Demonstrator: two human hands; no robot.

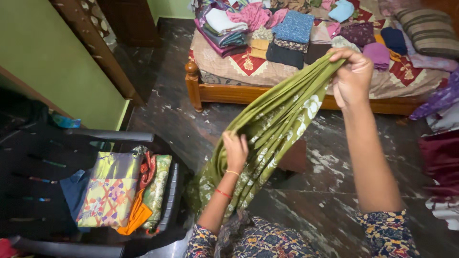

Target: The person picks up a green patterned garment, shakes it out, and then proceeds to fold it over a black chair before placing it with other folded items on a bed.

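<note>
Hidden or cropped: lower folds of the green sari (267,129) vanish behind the left hand (235,149); fingertips of the right hand (353,76) are buried in pleats; the striped pillow (428,31), far beyond the right hand, is cut by the frame edge.

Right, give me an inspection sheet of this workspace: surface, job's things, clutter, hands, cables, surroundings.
Surface: dark marbled floor.
Job's things: green floral cloth, pleated, stretched between both hands.
Clutter: folded fabrics on black plastic chair; folded clothes on wooden bed.
Hands: left hand grips the cloth's lower part; right hand pinches its top.
Cables: nothing seen.
Surroundings: green wall.
</note>
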